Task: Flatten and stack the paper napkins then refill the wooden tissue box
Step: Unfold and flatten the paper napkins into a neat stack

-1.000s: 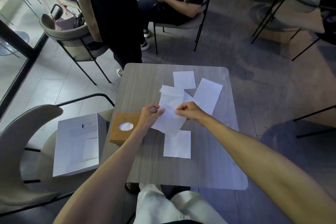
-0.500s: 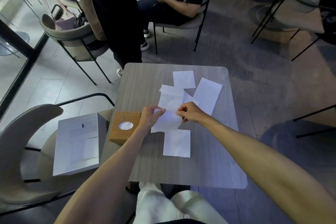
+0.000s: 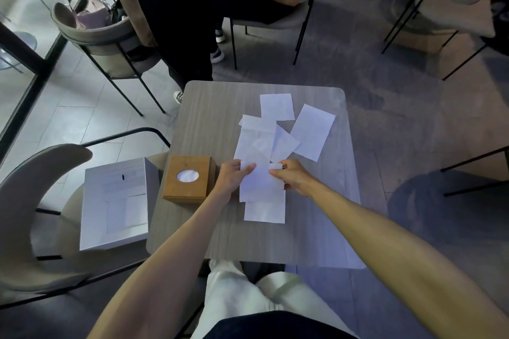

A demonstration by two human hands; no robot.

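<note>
L hand (image 3: pixel 234 177) & R hand (image 3: pixel 292 177) each pinch a top corner of one napkin (image 3: pixel 261 183) mid-table (image 3: pixel 261 245), prob. overlapping another. Wooden tissue box (image 3: pixel 188 179) at left edge; loose napkins (image 3: pixel 314 132) toward far-right corner.

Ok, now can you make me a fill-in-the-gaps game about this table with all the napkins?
1. The left hand and the right hand hold the same ____ napkin.
2. The tissue box with the hole on top is made of ____.
3. It sits on the table, to the ____ of both hands.
4. The big white box rests on a chair, not on the ____.

Missing words: white; wood; left; table.
</note>
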